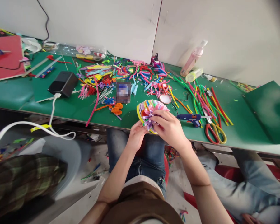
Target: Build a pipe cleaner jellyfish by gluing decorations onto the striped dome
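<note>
At the table's front edge I hold a round craft piece (142,109) of coiled pipe cleaners, with yellow and striped rims and pink and purple flowers on its face. My left hand (137,135) grips its lower left edge, fingers closed. My right hand (169,127) bends over the flowers from the right, its fingers pinched together at them; whether they hold a separate small part is hidden. Just right of that hand lies a blue glue gun (190,118). An orange pipe-cleaner shape (117,109) rests to the left of the piece.
Scissors (212,133) and long pipe cleaners (220,107) lie on the right of the green table (245,130). A tape roll (165,99) sits behind the piece. At left stands a black power box (63,83) with a white cable. Another person's legs (242,189) show at lower right.
</note>
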`<state>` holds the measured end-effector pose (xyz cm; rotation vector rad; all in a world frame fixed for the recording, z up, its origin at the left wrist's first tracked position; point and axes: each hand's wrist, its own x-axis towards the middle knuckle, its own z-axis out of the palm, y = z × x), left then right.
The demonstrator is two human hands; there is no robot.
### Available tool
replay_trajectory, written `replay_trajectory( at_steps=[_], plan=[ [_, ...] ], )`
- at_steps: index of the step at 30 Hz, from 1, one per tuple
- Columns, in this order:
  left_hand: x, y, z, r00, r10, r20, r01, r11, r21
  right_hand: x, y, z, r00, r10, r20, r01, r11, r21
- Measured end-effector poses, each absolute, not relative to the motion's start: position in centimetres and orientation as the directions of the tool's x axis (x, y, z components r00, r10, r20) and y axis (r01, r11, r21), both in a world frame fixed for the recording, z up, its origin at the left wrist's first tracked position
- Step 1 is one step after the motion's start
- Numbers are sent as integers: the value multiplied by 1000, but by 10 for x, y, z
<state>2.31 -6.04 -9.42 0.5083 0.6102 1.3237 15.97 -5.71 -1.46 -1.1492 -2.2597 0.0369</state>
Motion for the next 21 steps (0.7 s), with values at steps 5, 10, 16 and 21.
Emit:
replay_trajectory(
  at_steps=[5, 10, 16, 21],
  plan=[
    [23, -61, -95, 133, 986, -102, -713, 166, 681, 161, -57, -14, -439, 759, 481, 732, 613, -298],
    [23, -63, -93, 136, 984, -110, -693, 174, 699, 163, -59, -19, -431, 788, 440, 768, 576, -280],
    [27, -63, -93, 131, 983, -129, -690, 184, 700, 171, -64, -3, -460, 797, 391, 752, 584, -304],
    [16, -59, -109, 72, 990, -122, -607, 140, 782, 168, -87, 55, -463, 759, 459, 727, 621, -294]
  ],
)
